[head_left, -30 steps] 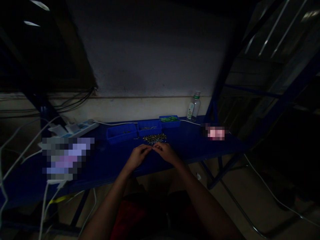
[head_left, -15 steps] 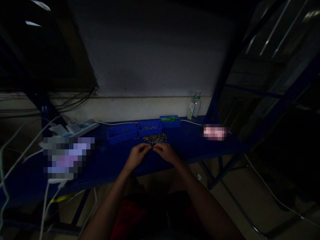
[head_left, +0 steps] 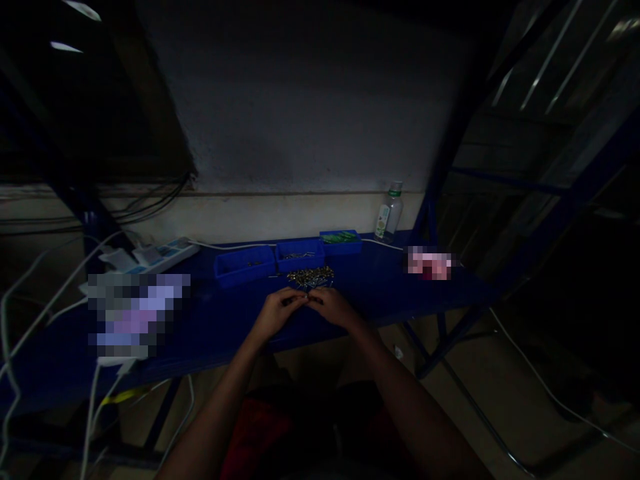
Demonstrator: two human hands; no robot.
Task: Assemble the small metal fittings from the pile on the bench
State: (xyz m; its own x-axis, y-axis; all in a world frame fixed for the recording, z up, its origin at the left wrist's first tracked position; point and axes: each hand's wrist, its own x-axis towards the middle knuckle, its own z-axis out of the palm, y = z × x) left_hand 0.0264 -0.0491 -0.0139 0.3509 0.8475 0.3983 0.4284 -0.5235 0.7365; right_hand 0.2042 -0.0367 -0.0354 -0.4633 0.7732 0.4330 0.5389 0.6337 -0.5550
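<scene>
Near the front edge of the blue table, my left hand and my right hand meet at the fingertips. Both are closed in a pinch; what lies between the fingers is too small and dark to make out. Just beyond them is a pile of small metal pieces. Behind the pile, a blue tray holds thin metal pieces. To its left, a longer blue tray has a few small pieces inside. Green items lie in a third blue tray at the right.
A clear bottle stands by the wall. A white power strip with plugs and cables sits at the left, behind a blurred-out object. Another blurred pink object lies on the right of the table.
My left hand has shifted slightly right, and the fingertips of both hands have come together. The trays and the pile look unchanged.
</scene>
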